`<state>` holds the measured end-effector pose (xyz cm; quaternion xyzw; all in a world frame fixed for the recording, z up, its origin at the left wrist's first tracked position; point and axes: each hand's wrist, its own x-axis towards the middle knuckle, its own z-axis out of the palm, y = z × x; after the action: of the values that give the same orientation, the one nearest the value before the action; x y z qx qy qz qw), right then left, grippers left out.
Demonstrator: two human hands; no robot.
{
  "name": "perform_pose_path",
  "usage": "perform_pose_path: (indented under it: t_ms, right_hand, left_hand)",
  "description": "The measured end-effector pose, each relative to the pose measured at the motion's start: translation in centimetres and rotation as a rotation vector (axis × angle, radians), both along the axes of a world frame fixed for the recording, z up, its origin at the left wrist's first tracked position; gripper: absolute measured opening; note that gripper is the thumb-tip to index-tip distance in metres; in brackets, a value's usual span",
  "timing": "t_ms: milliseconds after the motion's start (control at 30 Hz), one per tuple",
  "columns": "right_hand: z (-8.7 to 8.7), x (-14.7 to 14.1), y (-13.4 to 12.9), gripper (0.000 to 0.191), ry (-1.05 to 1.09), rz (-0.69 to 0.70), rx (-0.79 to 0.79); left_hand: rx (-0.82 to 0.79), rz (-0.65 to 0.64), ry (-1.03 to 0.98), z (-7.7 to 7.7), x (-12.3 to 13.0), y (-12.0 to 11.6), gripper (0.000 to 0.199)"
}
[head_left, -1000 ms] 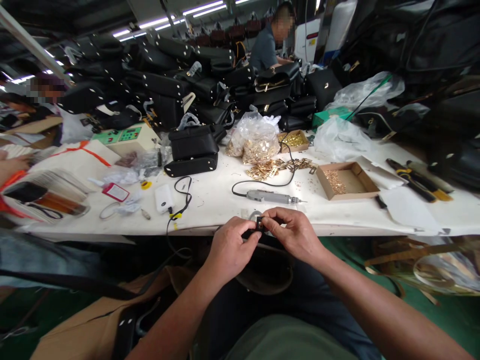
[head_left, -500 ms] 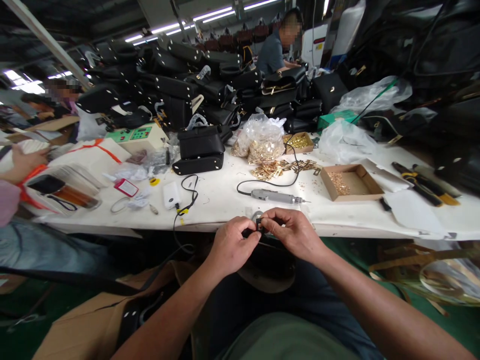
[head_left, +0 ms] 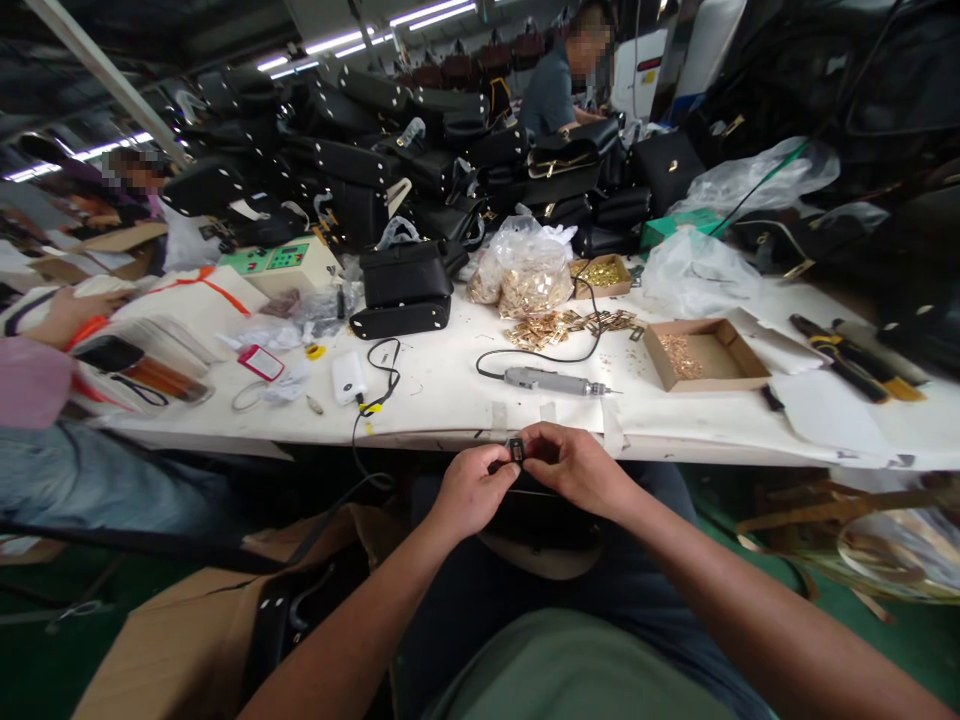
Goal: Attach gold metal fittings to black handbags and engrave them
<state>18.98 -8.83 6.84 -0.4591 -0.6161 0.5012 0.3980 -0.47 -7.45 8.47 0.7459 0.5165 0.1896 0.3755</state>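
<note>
Just off the table's front edge, my left hand (head_left: pixel 474 490) and my right hand (head_left: pixel 576 468) meet at a small dark rectangular piece (head_left: pixel 517 451) with a metal-looking middle. Thumb and fingers of my left hand pinch it from the left, and those of my right hand close on its right side. Beneath them on my lap lies a black item (head_left: pixel 546 520), mostly hidden in shade. A grey electric screwdriver (head_left: pixel 551 381) lies on the white table behind my hands, its bit pointing right.
Gold metal pieces (head_left: pixel 541 330) lie loose before a filled plastic bag (head_left: pixel 529 275). A cardboard tray (head_left: pixel 705 356) with small screws stands right. Black bags (head_left: pixel 405 285) pile up behind. A person (head_left: pixel 551 90) works across the table; another's hand (head_left: pixel 67 318) is at left.
The view has shifted slightly. The dark piece now shows its face more openly between my fingertips. A round grey thing seen behind it earlier no longer shows. The neighbour's hand at left has moved.
</note>
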Motion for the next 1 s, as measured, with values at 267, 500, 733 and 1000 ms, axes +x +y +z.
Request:
perform_pose_path:
  t_ms: [267, 500, 733, 1000]
  right_hand:
    - [-2.0, -0.4, -0.3, 0.023, -0.05, -0.09, 0.03]
    - [-3.7, 0.5, 0.6, 0.026, 0.138, -0.007, -0.158]
    - [-4.1, 0.4, 0.7, 0.024, -0.022, -0.057, -0.073]
    - [-3.6, 0.2, 1.7, 0.018, -0.228, -0.169, -0.029]
  left_hand:
    - [-0.055, -0.008, 0.004, -1.4, 0.7, 0.1, 0.024]
    - [-0.095, -0.025, 0.0, -2.1, 0.3, 0.6, 0.026]
    - [-0.114, -0.009, 0.021, -3.5, 0.4, 0.8, 0.024]
    - [-0.091, 0.007, 0.12, -4.5, 1.4, 2.0, 0.022]
